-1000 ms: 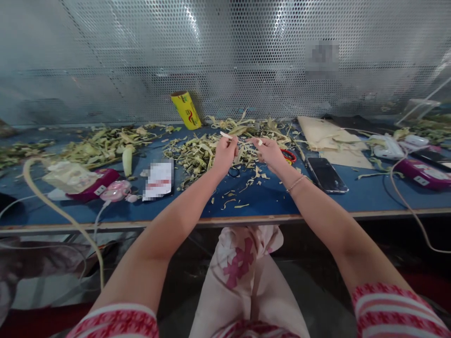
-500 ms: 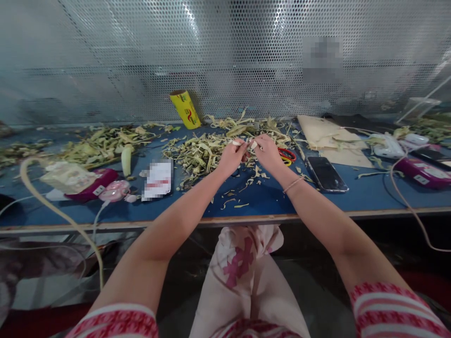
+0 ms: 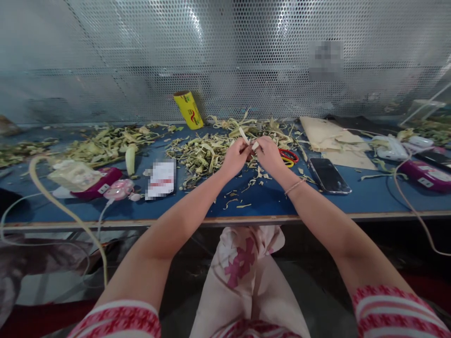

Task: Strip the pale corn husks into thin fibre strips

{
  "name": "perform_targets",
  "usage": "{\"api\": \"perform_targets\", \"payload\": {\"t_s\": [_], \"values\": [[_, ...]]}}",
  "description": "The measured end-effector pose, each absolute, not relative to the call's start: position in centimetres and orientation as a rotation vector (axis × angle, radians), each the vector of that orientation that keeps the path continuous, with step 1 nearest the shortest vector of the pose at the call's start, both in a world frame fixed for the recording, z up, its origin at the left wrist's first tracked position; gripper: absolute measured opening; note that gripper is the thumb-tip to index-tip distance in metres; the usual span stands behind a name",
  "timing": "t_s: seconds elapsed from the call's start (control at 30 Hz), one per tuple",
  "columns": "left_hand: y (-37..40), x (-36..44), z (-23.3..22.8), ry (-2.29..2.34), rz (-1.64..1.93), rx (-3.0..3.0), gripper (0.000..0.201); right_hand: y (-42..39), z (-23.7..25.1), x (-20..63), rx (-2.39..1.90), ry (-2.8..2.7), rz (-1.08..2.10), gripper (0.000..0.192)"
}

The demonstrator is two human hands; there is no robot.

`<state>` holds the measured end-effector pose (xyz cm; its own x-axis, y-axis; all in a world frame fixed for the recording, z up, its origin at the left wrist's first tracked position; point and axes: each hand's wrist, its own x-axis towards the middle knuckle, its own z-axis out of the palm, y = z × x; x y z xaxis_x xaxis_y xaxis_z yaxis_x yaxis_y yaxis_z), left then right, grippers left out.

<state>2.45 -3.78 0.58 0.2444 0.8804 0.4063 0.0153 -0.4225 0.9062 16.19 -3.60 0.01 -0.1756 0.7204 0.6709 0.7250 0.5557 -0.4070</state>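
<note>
My left hand (image 3: 235,158) and my right hand (image 3: 267,154) meet over the blue table (image 3: 268,199), fingertips close together. Between them they pinch a small pale plant strip (image 3: 245,136) whose tip sticks up above the left fingers. Just beyond the hands lies a heap of yellow-green peelings (image 3: 207,152). Red-handled scissors (image 3: 289,155) rest right beside my right hand. A thin bracelet circles my right wrist.
A yellow roll (image 3: 190,110) leans on the perforated metal wall. Two phones (image 3: 330,174) (image 3: 161,178) lie flat on the table. Magenta devices (image 3: 100,180) (image 3: 424,170) with cables sit at both sides. More peelings (image 3: 105,143) spread left; cardboard (image 3: 329,138) lies right.
My hands, held apart a second ago, have come together over the peelings. The pale strip in the left fingers now points upward between both hands.
</note>
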Motion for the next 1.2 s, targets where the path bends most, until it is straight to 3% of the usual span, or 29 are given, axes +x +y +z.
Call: {"api": "perform_targets", "payload": {"t_s": [0.63, 0.87, 1.2], "values": [[-3.7, 2.6, 0.4, 0.760, 1.148, 1.745, 0.017, -3.5, -0.2, 15.8, -1.148, -1.614, 0.411, 0.016], [-3.6, 3.1, 0.2, 0.729, 1.183, 1.326, 0.029, -3.5, -0.3, 16.0, -1.077, -1.725, 0.296, 0.016], [-4.5, 3.3, 1.5, 0.714, 1.202, 1.056, 0.024, -4.1, -0.2, 15.1, -0.973, -1.680, 0.288, 0.021]]}}
